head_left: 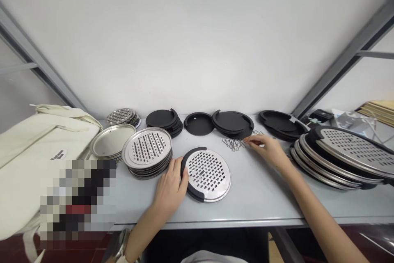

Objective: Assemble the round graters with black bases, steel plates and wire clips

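Observation:
A round metal grater plate (212, 172) with rows of slots lies on the table, a black crescent-shaped rim (186, 172) around its left side. My left hand (172, 185) is closed on that rim, thumb on top, fingers along its far left edge. At the near right end of a small heap of bent metal wire clips (234, 144), my right hand (263, 146) pinches with thumb and fingertips; a clip seems to be between them, though it is mostly hidden. Beside my left hand stands a stack of slotted metal grater plates (149, 148).
Plain metal discs (112, 142) and coarse graters (121, 116) sit at the left. Black round trays (199, 124) line the back. A tall stack of rimmed graters (357, 150) fills the right. A cream bag (37, 152) covers the left end; metal posts (341, 56) flank the table.

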A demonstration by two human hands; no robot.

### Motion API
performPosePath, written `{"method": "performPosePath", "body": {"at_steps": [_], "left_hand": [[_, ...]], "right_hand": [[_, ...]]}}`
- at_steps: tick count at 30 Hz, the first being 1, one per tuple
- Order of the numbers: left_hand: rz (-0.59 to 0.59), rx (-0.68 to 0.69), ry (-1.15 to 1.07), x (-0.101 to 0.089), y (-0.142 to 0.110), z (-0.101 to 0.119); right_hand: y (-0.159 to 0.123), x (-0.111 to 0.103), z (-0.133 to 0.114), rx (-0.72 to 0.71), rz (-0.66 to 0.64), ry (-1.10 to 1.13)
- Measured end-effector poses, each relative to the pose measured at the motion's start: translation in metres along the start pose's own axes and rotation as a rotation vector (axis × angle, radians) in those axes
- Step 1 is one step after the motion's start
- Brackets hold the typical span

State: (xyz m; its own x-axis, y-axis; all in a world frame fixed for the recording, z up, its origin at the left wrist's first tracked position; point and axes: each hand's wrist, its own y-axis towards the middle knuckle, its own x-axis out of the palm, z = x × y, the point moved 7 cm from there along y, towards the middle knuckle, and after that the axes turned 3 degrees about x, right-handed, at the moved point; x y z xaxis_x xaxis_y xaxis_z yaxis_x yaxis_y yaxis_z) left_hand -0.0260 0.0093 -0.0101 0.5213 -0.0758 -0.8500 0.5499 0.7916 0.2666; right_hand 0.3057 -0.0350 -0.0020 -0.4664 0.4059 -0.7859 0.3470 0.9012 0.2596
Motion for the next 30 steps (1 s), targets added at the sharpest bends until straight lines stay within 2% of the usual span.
{"method": "performPosePath", "body": {"at_steps": [5, 13, 17, 19, 21, 25, 28, 30], "left_hand": [[-0.009, -0.005, 0.000, -0.001, 0.000, 0.000], [0.013, -0.012, -0.008, -0.001, 0.000, 0.000], [0.127, -0.015, -0.066, -0.013, -0.003, 0.003], [0.202, 0.035, -0.102, -0.020, -0.005, 0.008], [0.224, 0.108, -0.128, -0.024, -0.007, 0.018], [0.126, 0.237, -0.149, -0.023, -0.003, 0.044], [0.017, 0.334, -0.116, -0.021, 0.008, 0.069], [-0.047, 0.386, -0.069, -0.019, 0.018, 0.083]], "right_hand": [[-0.006, 0.014, -0.024, -0.125, -0.126, -0.030], [-0.007, 0.020, -0.031, -0.231, -0.167, -0.088], [-0.016, 0.021, -0.041, -0.259, -0.166, -0.116], [-0.023, 0.020, -0.050, -0.252, -0.162, -0.103], [-0.030, 0.016, -0.060, -0.256, -0.136, -0.070], [-0.037, 0.012, -0.074, -0.261, -0.117, -0.084], [-0.035, 0.012, -0.068, -0.239, -0.114, -0.102], [-0.034, 0.016, -0.060, -0.216, -0.161, -0.082]]}}
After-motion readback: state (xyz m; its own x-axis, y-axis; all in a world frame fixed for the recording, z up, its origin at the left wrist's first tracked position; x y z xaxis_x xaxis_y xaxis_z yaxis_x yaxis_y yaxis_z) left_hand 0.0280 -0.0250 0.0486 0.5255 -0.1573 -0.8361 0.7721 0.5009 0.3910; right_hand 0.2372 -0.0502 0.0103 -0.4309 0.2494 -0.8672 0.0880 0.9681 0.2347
